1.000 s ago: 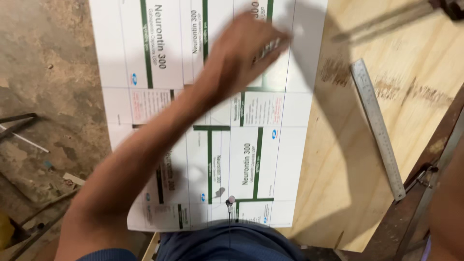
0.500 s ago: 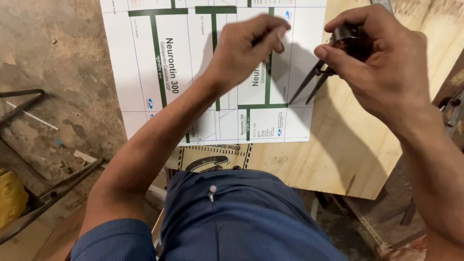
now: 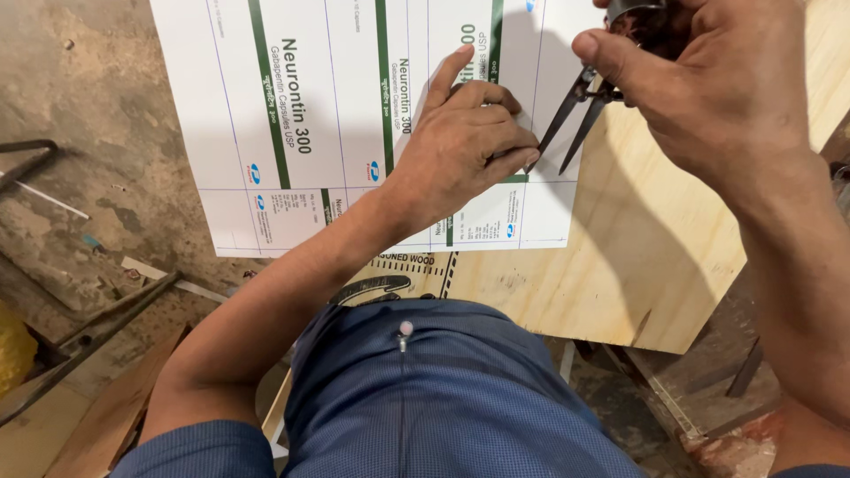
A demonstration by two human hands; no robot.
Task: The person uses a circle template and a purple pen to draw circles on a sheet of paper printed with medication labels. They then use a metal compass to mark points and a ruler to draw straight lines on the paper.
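A large white printed sheet (image 3: 266, 106) with green stripes lies on a plywood board (image 3: 637, 239). My left hand (image 3: 460, 142) presses down on the sheet near its lower right part, fingers curled and index finger stretched out. My right hand (image 3: 699, 80) holds a dark metal divider (image 3: 575, 115) by its top, above the sheet's right edge. The divider's two pointed legs are slightly apart, and their tips come down next to my left fingertips. My blue shirt fills the bottom centre.
The plywood board overhangs a dirty concrete floor (image 3: 80, 97). Metal rods (image 3: 97, 319) and scrap wood lie on the floor at the left. A yellow object (image 3: 13, 345) shows at the left edge. Wooden frame pieces (image 3: 673, 389) stand below the board at the right.
My right hand has come into view holding the divider and lowered it toward the sheet. My left hand has drawn back to the sheet's lower right and settled flat beside the divider's tips.
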